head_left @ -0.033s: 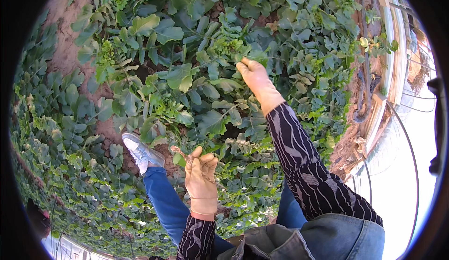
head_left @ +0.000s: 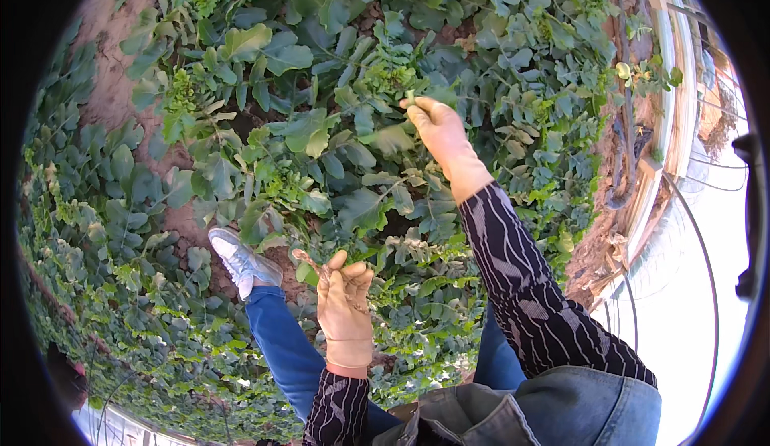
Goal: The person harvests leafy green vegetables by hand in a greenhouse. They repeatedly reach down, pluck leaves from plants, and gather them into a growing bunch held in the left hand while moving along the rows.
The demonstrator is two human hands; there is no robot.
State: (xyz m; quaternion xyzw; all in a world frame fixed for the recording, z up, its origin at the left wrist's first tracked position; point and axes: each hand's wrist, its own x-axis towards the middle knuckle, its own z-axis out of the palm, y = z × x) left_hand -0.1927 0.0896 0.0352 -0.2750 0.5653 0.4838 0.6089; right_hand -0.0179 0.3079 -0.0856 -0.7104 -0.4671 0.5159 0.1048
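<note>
My right hand (head_left: 439,135), in a pale tan glove, is raised over the leafy green plants (head_left: 309,129). Its thumb and fingers pinch a leaf by its pale green stalk (head_left: 411,96), whose end pokes up past the fingertips. The blade is smeared by motion, and I cannot make out its full outline. Lower and nearer to me, my left hand (head_left: 345,314) wears a similar glove, palm up with curled fingers. A brown, shrivelled stalk-like piece (head_left: 303,257) sticks out between its thumb and fingers.
My shoe (head_left: 241,260) stands on soil among the plants at left. Bare soil (head_left: 120,69) shows at the upper left. Along the right run a dark hose (head_left: 628,137) and a pale curved edging (head_left: 667,85), with thin cables and clear plastic sheeting beyond.
My right hand has drawn slightly to the right, tilting so that the pale stalk end now shows above the fingertips. A blurred leaf appears below it. My left hand stays put.
</note>
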